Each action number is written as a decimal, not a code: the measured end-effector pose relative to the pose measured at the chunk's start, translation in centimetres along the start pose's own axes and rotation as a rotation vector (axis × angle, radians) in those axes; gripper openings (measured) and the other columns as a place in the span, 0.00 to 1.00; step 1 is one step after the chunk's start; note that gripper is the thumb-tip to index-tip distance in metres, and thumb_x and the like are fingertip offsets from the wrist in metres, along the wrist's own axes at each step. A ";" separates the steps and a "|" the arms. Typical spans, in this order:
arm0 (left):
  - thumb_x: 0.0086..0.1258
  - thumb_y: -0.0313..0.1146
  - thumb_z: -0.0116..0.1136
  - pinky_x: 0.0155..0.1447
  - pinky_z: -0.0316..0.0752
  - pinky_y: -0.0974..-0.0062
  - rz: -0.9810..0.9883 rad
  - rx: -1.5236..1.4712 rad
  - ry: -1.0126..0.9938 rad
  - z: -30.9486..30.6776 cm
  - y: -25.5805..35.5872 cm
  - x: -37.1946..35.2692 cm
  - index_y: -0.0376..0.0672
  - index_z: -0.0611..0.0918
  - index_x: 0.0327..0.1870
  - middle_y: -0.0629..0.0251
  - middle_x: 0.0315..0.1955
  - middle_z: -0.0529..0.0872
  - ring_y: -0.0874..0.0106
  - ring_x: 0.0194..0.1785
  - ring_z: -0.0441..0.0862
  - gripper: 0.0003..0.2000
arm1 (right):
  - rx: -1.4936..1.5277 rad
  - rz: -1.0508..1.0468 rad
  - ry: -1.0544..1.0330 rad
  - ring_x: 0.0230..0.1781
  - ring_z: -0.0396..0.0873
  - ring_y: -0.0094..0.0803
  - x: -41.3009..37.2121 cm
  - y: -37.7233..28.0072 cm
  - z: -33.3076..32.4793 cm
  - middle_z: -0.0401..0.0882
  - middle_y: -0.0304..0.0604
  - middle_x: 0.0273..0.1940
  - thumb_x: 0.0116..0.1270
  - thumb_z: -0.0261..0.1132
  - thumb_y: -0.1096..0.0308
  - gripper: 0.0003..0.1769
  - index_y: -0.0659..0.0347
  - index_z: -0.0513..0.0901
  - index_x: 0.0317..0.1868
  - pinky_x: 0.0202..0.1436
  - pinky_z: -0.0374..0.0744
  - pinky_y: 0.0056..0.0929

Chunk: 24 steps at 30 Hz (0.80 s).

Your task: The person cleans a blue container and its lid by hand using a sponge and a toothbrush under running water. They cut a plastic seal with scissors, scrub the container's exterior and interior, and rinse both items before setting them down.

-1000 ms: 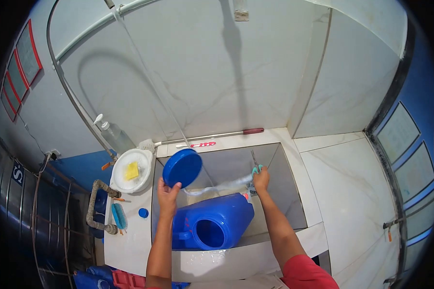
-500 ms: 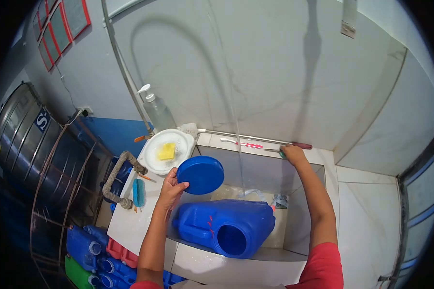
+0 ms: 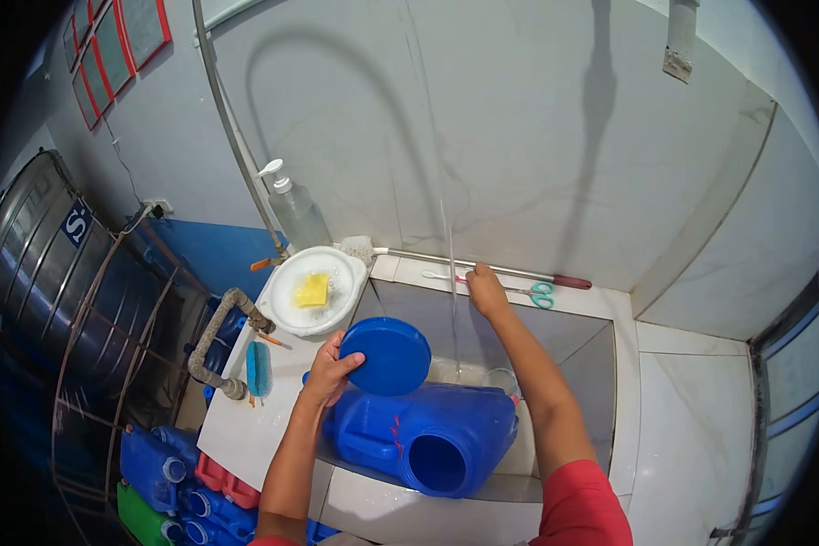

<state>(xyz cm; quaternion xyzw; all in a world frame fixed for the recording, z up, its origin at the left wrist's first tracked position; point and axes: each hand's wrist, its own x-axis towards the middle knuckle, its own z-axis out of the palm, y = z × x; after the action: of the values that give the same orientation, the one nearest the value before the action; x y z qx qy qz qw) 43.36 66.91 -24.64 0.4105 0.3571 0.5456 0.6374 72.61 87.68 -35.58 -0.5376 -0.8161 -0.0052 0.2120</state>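
My left hand [image 3: 329, 371] grips the rim of a round blue lid [image 3: 387, 356], tilted above the sink. Below the lid, a blue plastic jug [image 3: 428, 428] lies on its side in the sink, its wide round mouth facing me. On the back ledge my right hand [image 3: 488, 289] closes over the handle of a red-and-white toothbrush [image 3: 435, 275]; its white head sticks out to the left, and the fingers partly hide the handle. Just right of that hand lie scissors [image 3: 541, 294] with teal handles.
A thin stream of water [image 3: 452, 273] falls into the sink [image 3: 573, 364]. A white basin [image 3: 278, 314] holds suds and a yellow sponge [image 3: 312, 289]. Around it are a pump bottle [image 3: 298, 214], a blue brush [image 3: 258, 368], a pipe [image 3: 211, 341] and a long rod [image 3: 482, 264]. Several jugs [image 3: 150, 469] are stacked lower left.
My right hand has moved left along the ledge from the scissors to the toothbrush, uncovering the scissors' handles. The lid in my left hand has come down a little.
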 end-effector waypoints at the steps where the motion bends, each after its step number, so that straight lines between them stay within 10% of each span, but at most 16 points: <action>1: 0.57 0.29 0.67 0.53 0.74 0.77 -0.006 0.059 0.007 0.1 0.0 0.1 0.40 0.75 0.45 0.65 0.39 0.82 0.77 0.44 0.79 0.16 | -0.004 0.008 0.003 0.44 0.75 0.51 -0.5 0.4 -0.5 0.75 0.54 0.41 0.58 0.58 0.74 0.11 0.66 0.78 0.42 0.49 0.74 0.47; 9: 0.58 0.30 0.68 0.51 0.74 0.79 -0.118 0.356 -0.079 1.8 1.0 0.4 0.38 0.78 0.48 0.65 0.39 0.83 0.79 0.43 0.79 0.18 | 0.546 0.161 -0.110 0.41 0.78 0.46 -14.9 -1.7 -17.8 0.80 0.49 0.40 0.64 0.54 0.70 0.20 0.54 0.75 0.58 0.46 0.75 0.37; 24: 0.55 0.28 0.67 0.50 0.77 0.74 -0.048 0.073 -0.233 5.3 1.4 -1.5 0.36 0.77 0.53 0.62 0.41 0.83 0.74 0.44 0.80 0.22 | 0.248 -0.129 -0.132 0.30 0.76 0.40 -17.0 -13.7 -27.0 0.74 0.41 0.31 0.65 0.54 0.70 0.23 0.43 0.74 0.60 0.33 0.75 0.37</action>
<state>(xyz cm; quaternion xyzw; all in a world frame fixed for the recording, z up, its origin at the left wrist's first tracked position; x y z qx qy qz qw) 47.38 64.84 -21.18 0.4854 0.3100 0.4653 0.6721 75.39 60.65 -14.02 -0.4527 -0.8556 0.1174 0.2221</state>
